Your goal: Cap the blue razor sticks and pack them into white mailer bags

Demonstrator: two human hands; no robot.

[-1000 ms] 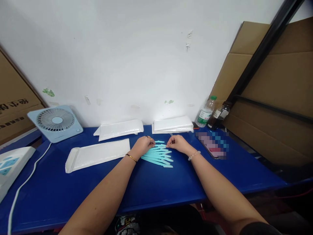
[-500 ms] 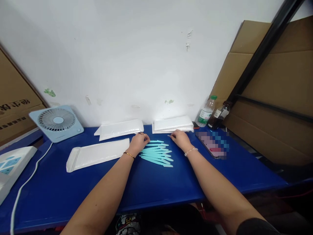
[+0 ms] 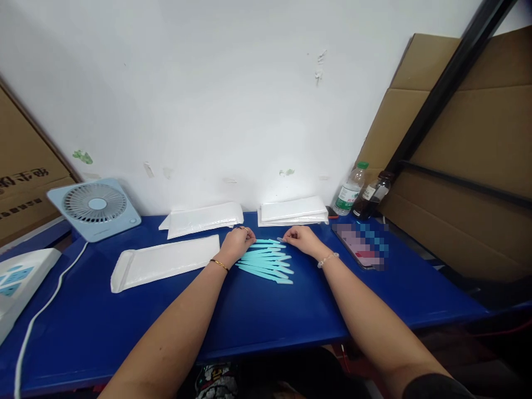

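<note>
Several turquoise eyebrow razors (image 3: 266,266) lie fanned out on the blue table, their handles to the left and their narrow ends to the right. My left hand (image 3: 238,244) pinches the handle end of the topmost razor (image 3: 266,241). Facing it, my right hand (image 3: 302,240) is closed on a small translucent cap (image 3: 281,240) at the tip of that razor. Whether the cap is fully on the tip, I cannot tell.
White padded mailers lie to the left (image 3: 166,263) and in two piles along the wall (image 3: 205,217), (image 3: 293,210). A blue fan (image 3: 97,205) stands at left. Bottles (image 3: 351,191) and a phone (image 3: 361,246) are at right on the blue table (image 3: 266,327).
My right hand has moved left and slightly nearer, bringing the translucent cap to the topmost razor's tip. My left hand has stayed almost in place.
</note>
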